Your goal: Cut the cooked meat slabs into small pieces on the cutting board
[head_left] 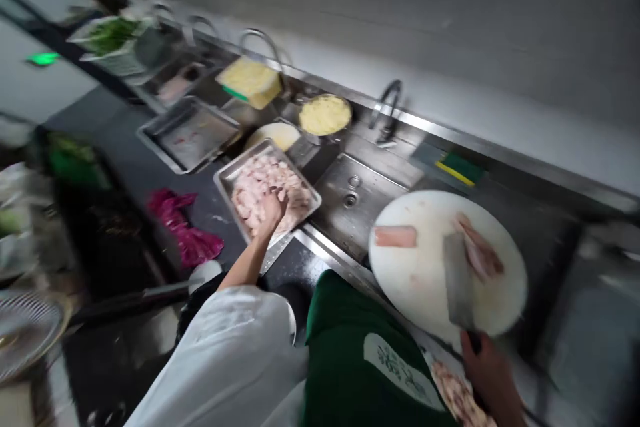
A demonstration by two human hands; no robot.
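My left hand reaches out to a metal tray full of pale raw meat pieces, its fingers closed down among the meat. My right hand grips the handle of a cleaver, whose blade lies flat on a round white cutting board. On the board rest a pale pink strip of meat to the left and a redder piece just right of the blade. I wear a white sleeve and a green apron.
A steel sink with a tap lies between tray and board. Behind stand an empty metal tray, a yellow bowl, a yellow tub and greens. A magenta bag lies on the dark floor.
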